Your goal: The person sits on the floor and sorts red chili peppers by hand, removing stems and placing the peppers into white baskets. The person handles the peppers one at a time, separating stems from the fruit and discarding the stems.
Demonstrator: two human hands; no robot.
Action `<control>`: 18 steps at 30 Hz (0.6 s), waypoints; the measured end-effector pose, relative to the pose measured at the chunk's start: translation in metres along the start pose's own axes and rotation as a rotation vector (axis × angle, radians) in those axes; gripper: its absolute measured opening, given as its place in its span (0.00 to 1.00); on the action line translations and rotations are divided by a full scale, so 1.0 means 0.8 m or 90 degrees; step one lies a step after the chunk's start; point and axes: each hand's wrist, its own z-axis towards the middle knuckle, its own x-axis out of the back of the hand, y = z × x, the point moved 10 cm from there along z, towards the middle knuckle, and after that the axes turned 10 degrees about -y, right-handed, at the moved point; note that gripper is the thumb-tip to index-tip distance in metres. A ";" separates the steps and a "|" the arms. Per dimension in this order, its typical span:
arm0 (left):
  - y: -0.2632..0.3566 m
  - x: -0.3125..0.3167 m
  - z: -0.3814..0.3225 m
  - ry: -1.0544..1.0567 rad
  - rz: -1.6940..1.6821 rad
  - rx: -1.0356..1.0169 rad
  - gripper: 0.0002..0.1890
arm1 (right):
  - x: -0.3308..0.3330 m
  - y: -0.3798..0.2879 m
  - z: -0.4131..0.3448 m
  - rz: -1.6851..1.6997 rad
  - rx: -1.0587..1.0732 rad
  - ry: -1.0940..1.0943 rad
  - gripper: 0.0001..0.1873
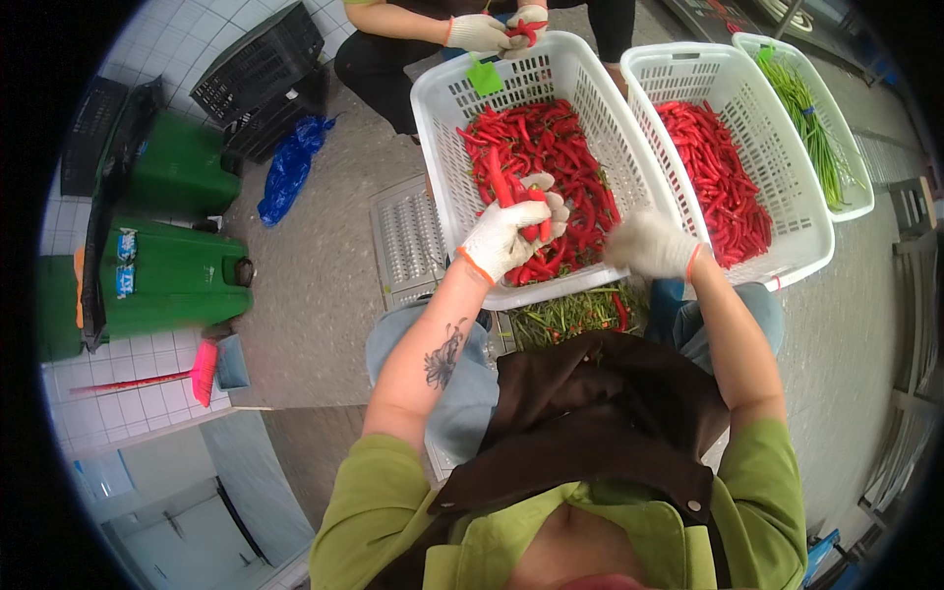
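Note:
Both my hands wear white knitted gloves with orange cuffs. My left hand (516, 228) holds several red chili peppers (500, 177) above the nearer white plastic basket (509, 299). Loose red chilies (568, 155), some with green stems, fill the bottom of that basket. My right hand (649, 243) is blurred over the basket's near right corner; its fingers and anything in them cannot be made out. A second white basket (815, 221) on the right holds more red chilies (719, 192). Below the nearer basket lies a heap of green stems (560, 321) with a few red bits.
A co-worker's gloved hands (490, 33) hold a red chili at the nearer basket's far rim. Green stalks (811, 125) lie in a third basket (859, 199). Green bins (177, 273), black crates (258, 63), a blue plastic bag (295, 169) and a pink broom (203, 372) are at left.

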 end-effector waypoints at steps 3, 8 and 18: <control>0.010 -0.002 -0.001 -0.019 -0.076 -0.032 0.20 | -0.073 0.018 -0.019 -0.045 -0.183 -0.288 0.17; 0.024 -0.009 0.011 -0.012 0.090 -0.038 0.17 | 0.002 0.045 -0.017 0.091 -0.260 0.096 0.16; 0.036 -0.057 0.010 0.097 0.910 -0.204 0.15 | -0.012 0.018 0.027 1.083 -0.188 0.165 0.17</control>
